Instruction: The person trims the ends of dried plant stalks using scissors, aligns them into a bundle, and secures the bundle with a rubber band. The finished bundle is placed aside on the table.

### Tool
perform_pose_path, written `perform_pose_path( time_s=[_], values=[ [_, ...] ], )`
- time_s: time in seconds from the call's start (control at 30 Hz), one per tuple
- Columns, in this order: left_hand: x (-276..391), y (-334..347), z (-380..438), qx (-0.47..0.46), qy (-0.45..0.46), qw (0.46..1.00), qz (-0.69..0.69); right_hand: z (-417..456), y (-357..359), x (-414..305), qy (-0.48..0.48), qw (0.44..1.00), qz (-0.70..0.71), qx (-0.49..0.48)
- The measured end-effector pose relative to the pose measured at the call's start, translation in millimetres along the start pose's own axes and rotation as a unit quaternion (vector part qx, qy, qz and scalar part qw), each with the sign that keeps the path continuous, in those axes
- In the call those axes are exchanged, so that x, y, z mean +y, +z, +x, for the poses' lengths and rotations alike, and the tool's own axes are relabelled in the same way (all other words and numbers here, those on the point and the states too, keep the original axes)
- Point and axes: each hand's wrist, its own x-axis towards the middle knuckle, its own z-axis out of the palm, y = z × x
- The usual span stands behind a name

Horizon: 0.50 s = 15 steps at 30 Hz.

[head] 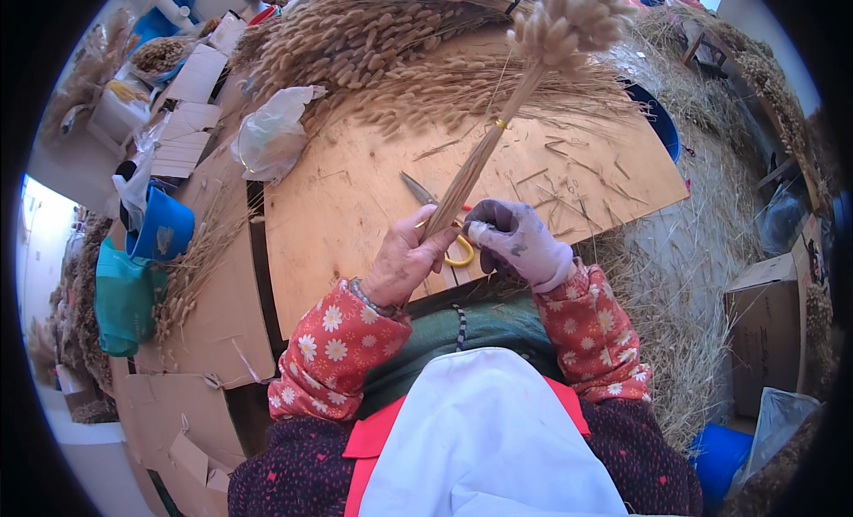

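My bare left hand (410,254) grips the lower stems of a bunch of dried bunny-tail grass (480,154), its fluffy heads tilted up and away to the right. A gold wire tie (501,124) circles the stems below the heads. Lower down, a second gold tie (421,224) shows at my left fingers. My right hand (518,240), in a stained pale glove, is pinched beside the stems at this lower tie's end; the fingertips partly hide it. Scissors (418,189) with yellow and red handles lie on the wooden board (333,224), partly behind the bunch and my left hand.
Loose bunny-tail grass (346,44) is heaped at the board's far side. Cut stem bits (566,184) are scattered on its right. A plastic bag (276,134) lies at the left, near a blue bucket (160,224). Straw (673,284) covers the floor beside a cardboard box (766,324).
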Motion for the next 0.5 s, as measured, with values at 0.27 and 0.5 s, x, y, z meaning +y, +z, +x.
perform_pose_path(
  time_s=[0.27,0.5],
  values=[
    [4,-10,0,-0.002,-0.048,0.988,-0.149,4,-10,7,-0.188,0.979,-0.025,0.074],
    [10,-5,1,-0.026,-0.056,0.983,-0.175,6,5,15,-0.35,0.913,-0.2,0.059]
  ],
)
